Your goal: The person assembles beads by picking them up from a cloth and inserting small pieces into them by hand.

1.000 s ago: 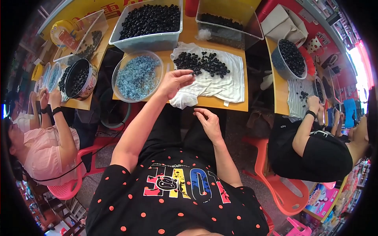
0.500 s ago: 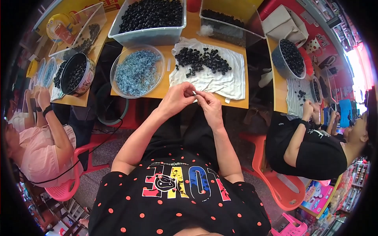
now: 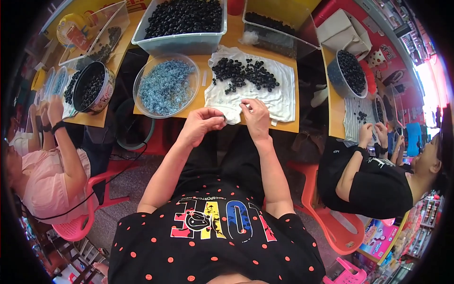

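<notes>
The left hand [image 3: 202, 127] pinches a dark piece [image 3: 224, 118]; whether the right hand [image 3: 257, 117] grips anything, I cannot tell. Single-piece handling seemingly calls for precision next.

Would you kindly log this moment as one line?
left hand: pinching small dark piece; right hand: apart from left, contents unclear; black pieces: loose on white cloth

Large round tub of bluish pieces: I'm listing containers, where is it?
In the head view, the tub is left of centre, left of the white cloth and in front of the bin heaped with black pieces.
</notes>
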A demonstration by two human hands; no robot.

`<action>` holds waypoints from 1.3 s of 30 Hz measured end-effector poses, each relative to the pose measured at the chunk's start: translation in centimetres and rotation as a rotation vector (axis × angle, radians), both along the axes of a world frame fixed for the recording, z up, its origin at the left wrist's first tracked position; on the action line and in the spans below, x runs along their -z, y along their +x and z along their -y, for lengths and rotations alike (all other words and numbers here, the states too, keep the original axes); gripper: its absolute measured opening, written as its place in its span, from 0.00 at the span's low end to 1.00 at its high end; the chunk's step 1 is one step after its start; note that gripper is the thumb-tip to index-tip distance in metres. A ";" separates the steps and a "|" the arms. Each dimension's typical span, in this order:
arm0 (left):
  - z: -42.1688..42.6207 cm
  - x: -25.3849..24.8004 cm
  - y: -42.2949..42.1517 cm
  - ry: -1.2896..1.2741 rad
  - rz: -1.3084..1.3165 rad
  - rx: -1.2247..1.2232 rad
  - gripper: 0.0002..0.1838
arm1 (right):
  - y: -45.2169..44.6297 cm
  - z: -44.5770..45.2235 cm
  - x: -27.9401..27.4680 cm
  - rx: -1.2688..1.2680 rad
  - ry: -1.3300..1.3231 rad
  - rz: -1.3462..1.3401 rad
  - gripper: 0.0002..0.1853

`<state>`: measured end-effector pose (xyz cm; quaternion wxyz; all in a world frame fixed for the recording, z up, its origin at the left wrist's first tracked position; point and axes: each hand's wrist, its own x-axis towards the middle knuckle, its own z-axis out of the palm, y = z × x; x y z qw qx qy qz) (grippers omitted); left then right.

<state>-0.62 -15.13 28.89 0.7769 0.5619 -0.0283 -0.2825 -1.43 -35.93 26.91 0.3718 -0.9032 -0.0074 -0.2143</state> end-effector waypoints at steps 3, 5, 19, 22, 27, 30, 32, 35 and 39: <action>-1.4 0.7 -1.5 -0.246 -0.282 -0.082 0.07 | 0.8 -0.1 1.4 -0.039 -0.143 0.040 0.07; -2.2 1.9 -2.5 -0.269 -0.308 -0.085 0.07 | 0.9 -0.4 1.6 -0.034 -0.148 0.008 0.09; -4.3 3.8 -5.3 -0.464 -0.441 -0.070 0.09 | 6.4 -9.1 -3.2 -0.349 -0.150 0.167 0.04; -4.7 4.0 -5.7 -0.463 -0.459 -0.085 0.08 | 8.8 -10.2 -3.2 -0.395 -0.300 0.162 0.03; -5.5 3.9 -6.0 -0.482 -0.460 -0.131 0.07 | 12.2 -11.9 -3.0 -0.434 -0.708 -0.024 0.03; -6.1 4.1 -6.0 -0.454 -0.454 -0.138 0.07 | 13.0 -12.5 -3.3 -0.471 -0.790 -0.106 0.05; -6.4 4.4 -6.1 -0.463 -0.448 -0.147 0.07 | 13.0 -12.7 -3.1 -0.479 -0.799 -0.140 0.07; -6.5 4.7 -6.1 -0.458 -0.451 -0.148 0.07 | 12.7 -13.4 -2.6 -0.432 -0.858 -0.222 0.11; -6.6 4.8 -6.2 -0.442 -0.461 -0.155 0.07 | 12.4 -13.6 -1.6 -0.381 -0.830 -0.187 0.10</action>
